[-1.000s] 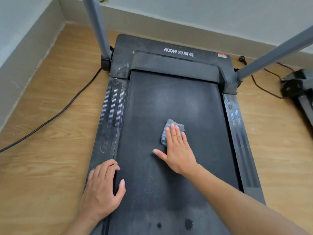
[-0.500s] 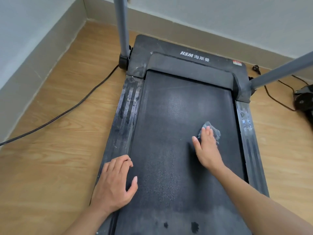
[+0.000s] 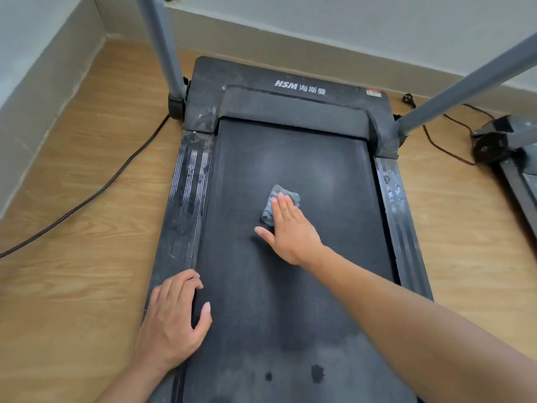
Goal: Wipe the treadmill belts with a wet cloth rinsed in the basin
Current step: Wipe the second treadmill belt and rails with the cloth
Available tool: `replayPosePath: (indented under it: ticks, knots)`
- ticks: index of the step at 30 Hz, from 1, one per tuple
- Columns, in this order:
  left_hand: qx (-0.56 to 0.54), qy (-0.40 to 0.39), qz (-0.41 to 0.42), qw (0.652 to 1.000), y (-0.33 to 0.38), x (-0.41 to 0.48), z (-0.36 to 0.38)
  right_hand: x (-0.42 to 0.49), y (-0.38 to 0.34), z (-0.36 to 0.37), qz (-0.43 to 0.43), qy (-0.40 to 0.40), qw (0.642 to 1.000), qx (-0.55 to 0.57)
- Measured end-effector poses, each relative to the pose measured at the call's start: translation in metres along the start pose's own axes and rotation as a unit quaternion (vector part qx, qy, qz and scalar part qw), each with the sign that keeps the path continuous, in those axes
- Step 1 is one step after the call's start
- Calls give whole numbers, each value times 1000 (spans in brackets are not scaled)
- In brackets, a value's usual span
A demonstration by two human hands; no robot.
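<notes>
Down at seven o'clock the left hand point(image 3: 171, 324) lies palm-down on the near end of the left side rail point(image 3: 186, 199). Its fingers are loosely bent, the thumb is out on the belt point(image 3: 290, 158), and it grips nothing.

At six o'clock, on the belt's nearest stretch, there is a pale, dusty-looking haze with two dark blots point(image 3: 317, 373) in it.

The right forearm comes in from four o'clock, and the right hand point(image 3: 290, 231) is flat on the belt at dead centre. The fingers are straight and together and the thumb is splayed towards nine. It presses down on the cloth point(image 3: 277, 196) rather than clutching it.

The cloth is a small grey-blue wad, crumpled and nubbly. It pokes out past the fingertips towards twelve and beside the index finger towards nine. It sits mid-belt, well apart from both rails.

The belt itself is black and grainy. It is darker around the hand and has a faint grey sheen further up.

The right side rail point(image 3: 395, 205) at three o'clock shows smears and streaks. Up at twelve is the black motor cover point(image 3: 290, 91) with white lettering.

Grey posts rise at eleven point(image 3: 162, 45) and two point(image 3: 465, 88). A black cable point(image 3: 87, 199) trails across the wooden floor point(image 3: 72, 286) at nine. Part of a second machine point(image 3: 505, 141) shows at the three o'clock edge.
</notes>
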State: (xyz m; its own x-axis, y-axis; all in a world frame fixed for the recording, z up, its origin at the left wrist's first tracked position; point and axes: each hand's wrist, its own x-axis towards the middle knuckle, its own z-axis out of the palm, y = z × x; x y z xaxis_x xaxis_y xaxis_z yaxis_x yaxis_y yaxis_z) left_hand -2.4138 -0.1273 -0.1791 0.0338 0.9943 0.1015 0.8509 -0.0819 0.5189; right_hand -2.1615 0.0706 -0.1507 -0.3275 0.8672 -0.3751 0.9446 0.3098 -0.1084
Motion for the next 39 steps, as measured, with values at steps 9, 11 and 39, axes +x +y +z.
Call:
replayPosePath:
  ticks: [9,11,39]
  knots:
    - [-3,-4,9,1000,5,5,-4,-80,151,0,241,1,965,106]
    - [0,-7,14,1000,6,5,-5,-65,114,10,217,40,968,120]
    - [-6,-43,23,999,9,8,-11,-135,95,38,223,4,969,111]
